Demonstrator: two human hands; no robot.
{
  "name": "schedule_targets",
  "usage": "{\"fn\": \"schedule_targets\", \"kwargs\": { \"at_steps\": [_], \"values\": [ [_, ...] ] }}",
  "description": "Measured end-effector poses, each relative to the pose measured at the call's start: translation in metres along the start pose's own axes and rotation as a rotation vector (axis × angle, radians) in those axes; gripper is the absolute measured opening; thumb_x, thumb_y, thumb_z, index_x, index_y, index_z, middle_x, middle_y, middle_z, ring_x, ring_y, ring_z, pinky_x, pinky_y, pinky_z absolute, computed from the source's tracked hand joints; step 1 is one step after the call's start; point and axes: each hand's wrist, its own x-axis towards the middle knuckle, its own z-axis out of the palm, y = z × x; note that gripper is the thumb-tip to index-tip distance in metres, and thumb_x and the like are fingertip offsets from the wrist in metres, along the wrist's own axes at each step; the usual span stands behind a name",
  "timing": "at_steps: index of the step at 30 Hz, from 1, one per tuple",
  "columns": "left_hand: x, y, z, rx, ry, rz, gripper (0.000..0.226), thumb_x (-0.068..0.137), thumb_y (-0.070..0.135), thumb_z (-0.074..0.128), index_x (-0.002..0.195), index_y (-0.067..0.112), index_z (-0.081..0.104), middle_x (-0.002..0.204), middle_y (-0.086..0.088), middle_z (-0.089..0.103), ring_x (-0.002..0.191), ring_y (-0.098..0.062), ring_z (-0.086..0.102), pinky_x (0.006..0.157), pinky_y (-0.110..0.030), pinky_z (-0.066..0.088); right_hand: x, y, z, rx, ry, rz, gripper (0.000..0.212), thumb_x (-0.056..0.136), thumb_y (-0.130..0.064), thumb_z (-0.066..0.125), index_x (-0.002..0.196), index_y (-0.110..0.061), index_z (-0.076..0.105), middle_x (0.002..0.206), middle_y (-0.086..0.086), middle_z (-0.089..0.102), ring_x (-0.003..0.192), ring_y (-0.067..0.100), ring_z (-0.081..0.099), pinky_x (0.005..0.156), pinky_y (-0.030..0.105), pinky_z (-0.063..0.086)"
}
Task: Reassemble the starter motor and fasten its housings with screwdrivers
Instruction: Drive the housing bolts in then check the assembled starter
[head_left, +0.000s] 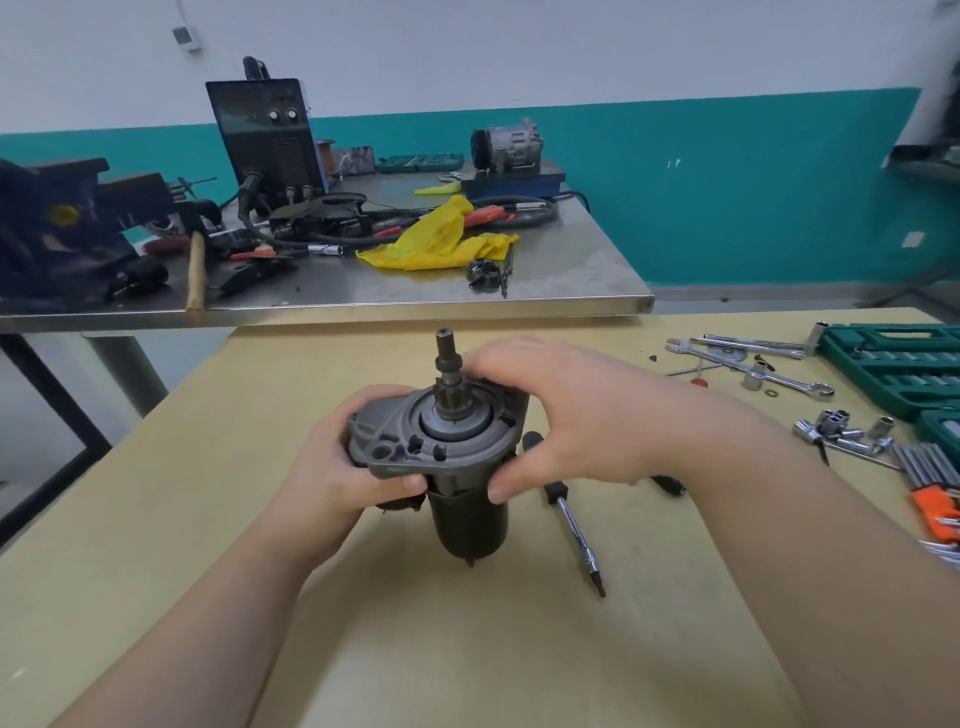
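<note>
Workshop, steel workbench, welder, wrenches

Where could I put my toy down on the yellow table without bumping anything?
The near part of the wooden table, between the two arms, is bare. So is the far-left corner, left of the left hand. The right side is crowded: screwdriver, wrenches, sockets and green tool case.

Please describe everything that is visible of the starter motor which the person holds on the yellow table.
The grey metal starter motor stands upright on the pale yellow wooden table. Its dark cylindrical body is below, its lighter cast-metal housing, with several holes, on top. A toothed pinion and a shaft rise from the middle. The left hand grips the housing's left edge; the right hand covers its right side, thumb on the body.
</note>
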Motion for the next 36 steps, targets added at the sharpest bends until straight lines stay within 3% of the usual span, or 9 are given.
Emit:
{"fn": "schedule_targets", "kwargs": {
  "at_steps": [2,4,7,12,16,21,28,32,36],
  "values": [
    [0.0,0.004,0.004,0.003,0.018,0.002,0.086,0.052,0.05,0.106,0.126,0.025,0.071,0.12,-0.019,0.073,0.106,-0.053,0.068,0.08,-0.068,0.059,0.001,-0.004,-0.001,-0.057,0.025,0.015,0.074,0.065,-0.057,0.096,0.122,-0.051,0.049,0.115,-0.038,0.048,0.117,0.003,0.038,0.094,0.02,0.04],
    [0.0,0.007,0.008,0.007,0.008,0.017,0.086,0.054,0.047,0.106,0.128,0.025,0.068,0.123,-0.015,0.072,0.109,-0.04,0.072,0.077,-0.052,0.064,0.0,-0.004,-0.003,-0.083,-0.003,0.058,0.102,0.061,-0.061,0.096,0.147,-0.046,0.043,0.131,-0.03,0.049,0.127,0.008,0.036,0.108,0.031,0.042],
    [-0.003,0.006,0.015,0.027,-0.051,0.067,0.095,0.058,0.039,0.105,0.14,0.027,0.059,0.132,-0.01,0.069,0.121,-0.034,0.069,0.093,-0.039,0.061,-0.006,-0.009,-0.006,-0.031,-0.076,0.1,0.125,0.059,-0.06,0.097,0.158,-0.059,0.02,0.143,-0.02,0.045,0.137,0.007,0.038,0.118,0.036,0.039],
    [-0.011,-0.002,0.027,0.254,-0.109,0.178,0.137,0.049,0.03,0.107,0.158,0.052,0.027,0.15,0.016,0.055,0.142,-0.024,0.057,0.112,-0.035,0.048,-0.01,-0.017,-0.007,-0.13,-0.087,0.123,0.115,0.059,-0.071,0.091,0.154,-0.058,0.028,0.138,-0.028,0.059,0.126,0.005,0.056,0.105,0.034,0.05],
    [-0.022,-0.015,0.055,0.239,0.027,0.194,0.139,0.049,0.032,0.105,0.155,0.06,0.021,0.154,0.026,0.049,0.142,-0.012,0.056,0.109,-0.018,0.046,-0.009,-0.025,0.001,-0.169,-0.052,0.172,0.103,0.059,-0.078,0.084,0.147,-0.052,0.037,0.122,-0.024,0.069,0.111,0.01,0.064,0.093,0.038,0.056],
    [-0.02,-0.021,0.076,0.191,0.143,0.278,0.13,0.054,0.021,0.1,0.157,0.037,0.022,0.151,0.019,0.055,0.138,-0.014,0.061,0.108,-0.019,0.048,-0.011,-0.024,0.0,-0.175,-0.069,0.145,0.105,0.058,-0.067,0.091,0.147,-0.05,0.04,0.123,-0.024,0.068,0.111,0.009,0.063,0.092,0.036,0.056],
    [-0.005,-0.019,0.044,0.259,0.047,0.292,0.14,0.048,-0.012,0.099,0.159,0.021,0.022,0.139,0.01,0.066,0.127,-0.016,0.069,0.101,-0.02,0.052,-0.005,-0.02,0.008,-0.08,0.009,0.129,0.105,0.064,-0.051,0.096,0.152,-0.053,0.039,0.126,-0.026,0.069,0.115,0.005,0.064,0.099,0.036,0.055],
    [0.0,-0.021,0.039,0.265,0.027,0.286,0.135,0.053,-0.002,0.098,0.159,0.015,0.017,0.14,0.015,0.065,0.13,-0.013,0.066,0.105,-0.019,0.049,-0.008,-0.007,-0.003,0.058,-0.024,0.115,0.101,0.067,-0.044,0.097,0.149,-0.06,0.039,0.132,-0.034,0.063,0.118,-0.011,0.059,0.1,0.014,0.05],
    [-0.001,-0.02,0.039,0.253,0.043,0.266,0.132,0.055,0.019,0.098,0.16,0.029,0.019,0.141,0.015,0.063,0.135,-0.013,0.062,0.108,-0.014,0.044,-0.021,0.033,-0.032,-0.024,0.022,0.313,0.072,0.076,-0.047,0.091,0.134,-0.063,0.052,0.111,-0.03,0.064,0.105,-0.007,0.06,0.08,0.018,0.05]
  ]
}}
